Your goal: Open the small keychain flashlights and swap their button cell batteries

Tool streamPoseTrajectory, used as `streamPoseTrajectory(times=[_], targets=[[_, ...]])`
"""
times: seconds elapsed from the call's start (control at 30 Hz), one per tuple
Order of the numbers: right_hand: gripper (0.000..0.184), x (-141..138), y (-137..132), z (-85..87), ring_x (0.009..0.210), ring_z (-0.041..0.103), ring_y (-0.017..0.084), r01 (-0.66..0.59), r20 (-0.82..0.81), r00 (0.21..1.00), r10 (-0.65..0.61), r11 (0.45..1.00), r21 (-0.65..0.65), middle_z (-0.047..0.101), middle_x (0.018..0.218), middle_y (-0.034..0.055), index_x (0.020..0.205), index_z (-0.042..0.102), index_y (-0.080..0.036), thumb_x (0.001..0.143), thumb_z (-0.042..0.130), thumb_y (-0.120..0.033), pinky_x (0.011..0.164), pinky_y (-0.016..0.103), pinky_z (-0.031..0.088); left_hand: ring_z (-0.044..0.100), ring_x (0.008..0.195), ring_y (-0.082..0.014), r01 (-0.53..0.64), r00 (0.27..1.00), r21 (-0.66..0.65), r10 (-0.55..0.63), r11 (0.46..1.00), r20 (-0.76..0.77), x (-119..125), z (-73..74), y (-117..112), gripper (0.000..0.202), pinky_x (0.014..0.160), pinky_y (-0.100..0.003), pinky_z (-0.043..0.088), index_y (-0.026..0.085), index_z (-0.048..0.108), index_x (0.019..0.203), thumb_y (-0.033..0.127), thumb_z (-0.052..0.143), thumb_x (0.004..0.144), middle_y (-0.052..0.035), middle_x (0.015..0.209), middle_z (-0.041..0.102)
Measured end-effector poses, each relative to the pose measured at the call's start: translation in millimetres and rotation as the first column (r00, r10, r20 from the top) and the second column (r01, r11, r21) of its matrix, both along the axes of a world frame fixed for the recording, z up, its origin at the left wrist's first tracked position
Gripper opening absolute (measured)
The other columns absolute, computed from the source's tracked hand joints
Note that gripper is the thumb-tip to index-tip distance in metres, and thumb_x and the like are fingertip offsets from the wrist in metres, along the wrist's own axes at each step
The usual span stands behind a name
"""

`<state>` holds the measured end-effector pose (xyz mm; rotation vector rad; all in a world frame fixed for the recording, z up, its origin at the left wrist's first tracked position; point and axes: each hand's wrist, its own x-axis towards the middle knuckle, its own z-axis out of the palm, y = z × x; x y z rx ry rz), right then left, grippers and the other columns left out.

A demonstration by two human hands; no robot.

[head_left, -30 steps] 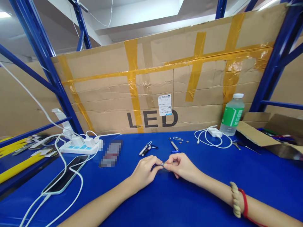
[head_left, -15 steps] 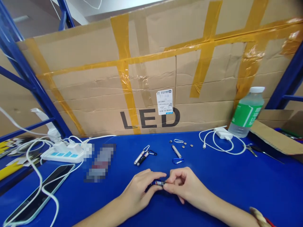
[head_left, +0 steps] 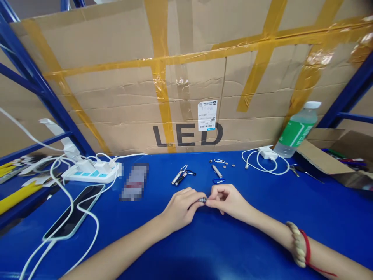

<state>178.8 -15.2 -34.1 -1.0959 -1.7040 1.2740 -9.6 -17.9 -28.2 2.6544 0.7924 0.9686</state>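
My left hand (head_left: 181,206) and my right hand (head_left: 227,200) meet over the blue table (head_left: 221,241), both pinched on one small keychain flashlight (head_left: 202,200) whose metal end shows between the fingertips. Just beyond the hands lie two more small flashlights (head_left: 180,177) with clips, a silver flashlight body (head_left: 217,171), a blue carabiner (head_left: 218,181), a silver carabiner (head_left: 219,160) and a few button cells (head_left: 229,165).
A phone (head_left: 74,216) on a white cable lies at the left near a power strip (head_left: 89,175). A white charger with cable (head_left: 264,158), a water bottle (head_left: 296,130), scissors (head_left: 300,172) and an open cardboard box (head_left: 335,159) stand at the right. A taped cardboard sheet (head_left: 186,85) walls the back.
The camera tilted down then back up a little. Both hands stay together on the small flashlight, turning it slightly between the fingers.
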Motion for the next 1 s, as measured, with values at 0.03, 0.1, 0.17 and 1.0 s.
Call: streamPoseTrajectory(times=[0.03,0.1,0.17,1.0], targets=[[0.034,0,2,1.5,0.036,0.041,0.005,0.008,0.033,0.999,-0.01,0.998,0.069,0.05,0.045,-0.0042,0.061,0.055,-0.014,0.062,0.073,-0.043,0.038,0.017,0.031,0.053,0.065,-0.0149,-0.024,1.0,-0.014,0.025,1.0,0.008,0,0.0,0,0.022,0.064,-0.025,0.043,0.015,0.06,0.094,0.02,0.039,0.091,-0.0044,0.073,0.062],[0.029,-2,8,5.8,0.039,0.042,0.005,0.021,0.098,0.994,-0.046,0.971,0.24,0.054,0.054,-0.0022,0.067,0.059,-0.014,0.065,0.072,-0.041,0.04,0.018,0.034,0.055,0.068,-0.0146,-0.074,0.996,-0.092,0.079,0.993,0.05,1,-0.5,1,0.02,0.065,-0.024,0.043,0.016,0.06,0.092,0.018,0.041,0.09,-0.0042,0.078,0.062],[0.027,-6,18,11.3,0.042,0.043,0.004,0.03,0.124,0.989,-0.085,0.92,0.39,0.059,0.068,0.0005,0.077,0.063,-0.015,0.066,0.071,-0.039,0.042,0.018,0.037,0.057,0.073,-0.0146,-0.117,0.98,-0.203,0.146,0.972,0.133,0,-1.3,4,0.018,0.068,-0.023,0.043,0.017,0.059,0.092,0.016,0.041,0.089,-0.004,0.082,0.063],[0.015,8,17,8.2,0.065,0.06,0.007,-0.162,0.242,0.967,-0.076,0.545,0.822,0.064,0.082,0.0025,0.094,0.067,-0.019,0.085,0.055,-0.019,0.056,0.014,0.047,0.049,0.059,-0.0089,-0.028,0.988,-0.505,0.101,0.862,0.117,0,-3.0,9,0.02,0.058,-0.017,0.039,0.014,0.06,0.089,0.017,0.04,0.088,-0.0003,0.069,0.057]])
